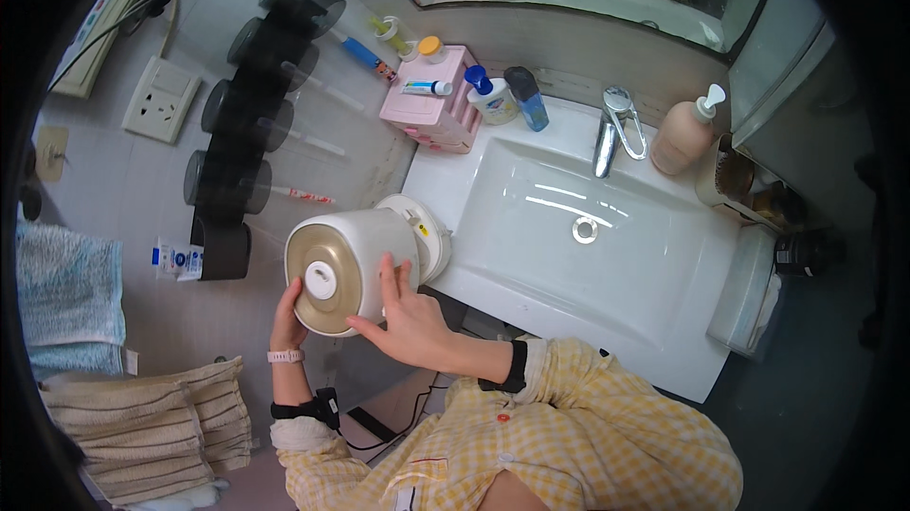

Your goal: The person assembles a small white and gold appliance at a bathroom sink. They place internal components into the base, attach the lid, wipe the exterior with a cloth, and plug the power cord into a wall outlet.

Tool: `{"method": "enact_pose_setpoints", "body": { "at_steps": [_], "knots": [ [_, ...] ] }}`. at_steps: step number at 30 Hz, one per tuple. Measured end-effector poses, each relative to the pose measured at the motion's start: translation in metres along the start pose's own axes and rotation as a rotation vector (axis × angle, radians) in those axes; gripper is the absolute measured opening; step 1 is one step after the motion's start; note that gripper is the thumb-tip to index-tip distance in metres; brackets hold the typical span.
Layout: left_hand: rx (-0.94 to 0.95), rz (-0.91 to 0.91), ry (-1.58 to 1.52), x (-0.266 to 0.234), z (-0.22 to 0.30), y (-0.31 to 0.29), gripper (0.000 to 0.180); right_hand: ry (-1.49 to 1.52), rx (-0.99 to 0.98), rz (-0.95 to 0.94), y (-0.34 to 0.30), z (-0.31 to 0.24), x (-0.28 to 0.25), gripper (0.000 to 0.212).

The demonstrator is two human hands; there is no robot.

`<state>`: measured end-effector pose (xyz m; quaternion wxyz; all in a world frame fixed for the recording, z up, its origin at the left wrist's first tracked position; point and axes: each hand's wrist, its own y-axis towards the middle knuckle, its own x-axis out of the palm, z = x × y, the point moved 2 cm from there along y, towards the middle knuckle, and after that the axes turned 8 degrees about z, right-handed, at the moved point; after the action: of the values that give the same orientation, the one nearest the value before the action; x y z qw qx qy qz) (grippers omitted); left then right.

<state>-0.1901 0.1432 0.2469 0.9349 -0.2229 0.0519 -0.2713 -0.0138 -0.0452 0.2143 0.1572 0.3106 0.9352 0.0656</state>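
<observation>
Between my hands is a white, rounded appliance (376, 227), tilted so that its gold round face (343, 295) with a white knob (320, 280) shows. I cannot tell its exact kind. My left hand (288, 318) holds it by the lower left edge, with some of its fingers hidden behind the body. My right hand (414, 323) rests on its near right side, thumb by the rim and two fingers stretched along the wall. Just behind the body, at the counter's left edge, shows a white round part (434, 238) with a yellow sticker; whether the two are joined is unclear.
A white washbasin (531, 255) with a chrome tap (607, 136) lies to the right. Behind stand a pink drawer box (427, 108), bottles and a pump bottle (682, 136). A black cup rack (237, 132), a socket (161, 99) and towels (152, 426) line the left wall.
</observation>
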Motion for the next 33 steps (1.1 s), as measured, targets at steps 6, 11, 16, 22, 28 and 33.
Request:
{"method": "enact_pose_setpoints", "body": {
  "at_steps": [6, 11, 16, 22, 28, 33],
  "knots": [
    [-0.067, -0.146, 0.164, 0.019, -0.003, 0.017, 0.046, 0.031, 0.14, -0.101, -0.017, 0.012, -0.004, 0.098],
    [-0.085, -0.205, 0.224, 0.033, 0.0, 0.028, 0.047, -0.021, 0.18, -0.177, -0.026, 0.014, -0.006, 0.096],
    [-0.041, -0.217, 0.205, 0.034, 0.001, 0.028, 0.056, -0.197, 0.017, -0.145, -0.025, 0.016, -0.01, 0.099],
    [-0.012, -0.255, 0.154, 0.032, -0.002, 0.027, 0.059, -0.393, -0.17, -0.265, 0.026, 0.027, -0.029, 0.117],
    [0.139, 0.04, 0.105, 0.028, -0.027, 0.019, 0.048, -0.344, -0.484, -0.432, 0.095, 0.037, -0.045, 0.126],
    [0.181, 0.056, -0.459, 0.028, -0.067, 0.011, 0.054, 0.008, -0.273, -0.77, 0.116, 0.04, -0.036, 0.121]
  ]
}}
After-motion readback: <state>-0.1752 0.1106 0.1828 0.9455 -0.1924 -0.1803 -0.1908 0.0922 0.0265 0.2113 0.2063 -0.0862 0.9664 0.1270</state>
